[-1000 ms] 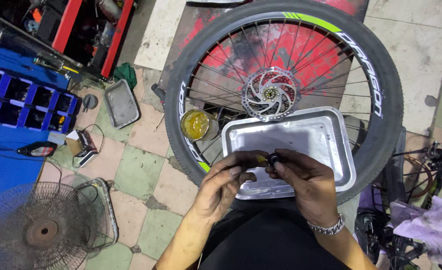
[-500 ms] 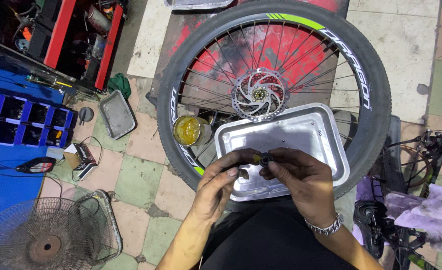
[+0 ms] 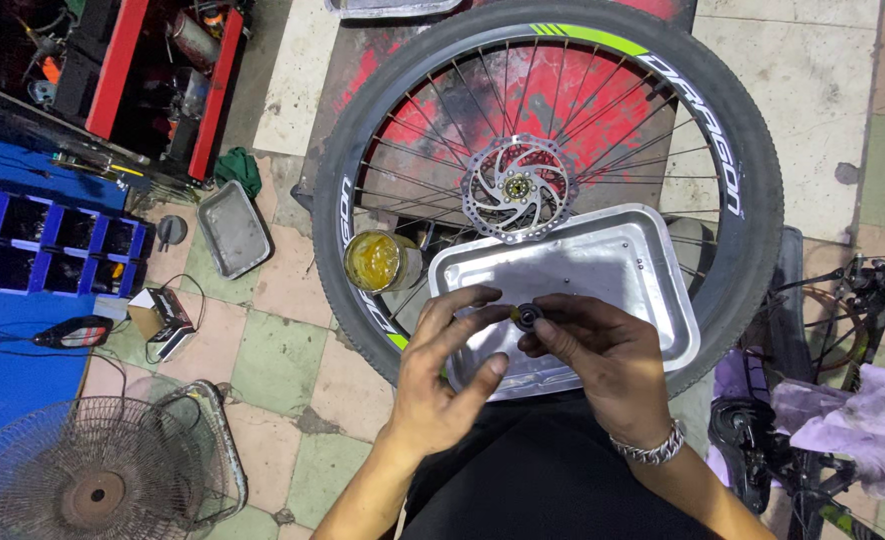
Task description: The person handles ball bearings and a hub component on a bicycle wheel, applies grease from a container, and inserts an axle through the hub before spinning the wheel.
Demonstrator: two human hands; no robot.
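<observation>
A bicycle wheel (image 3: pixel 733 250) with a black tyre and a silver brake disc (image 3: pixel 518 190) lies flat on the floor. A dented silver metal tray (image 3: pixel 613 270) rests on its near side. Over the tray, my right hand (image 3: pixel 603 365) pinches a small dark round part (image 3: pixel 529 317) between thumb and fingers. My left hand (image 3: pixel 448 375) is beside it, fingers spread, fingertips touching the same part. An open tub of yellow grease (image 3: pixel 375 262) stands among the spokes, just left of the tray.
A small grey tray (image 3: pixel 233 228) lies on the tiled floor at left, near a blue compartment rack (image 3: pixel 53 245) and a red frame (image 3: pixel 123 60). A fan guard (image 3: pixel 93 480) sits bottom left. Bicycle parts and a pale cloth (image 3: pixel 863 420) crowd the right.
My left hand's fingers have spread apart from a closed pinch. The part now shows between the hands, which stay over the tray. The camera has drifted slightly.
</observation>
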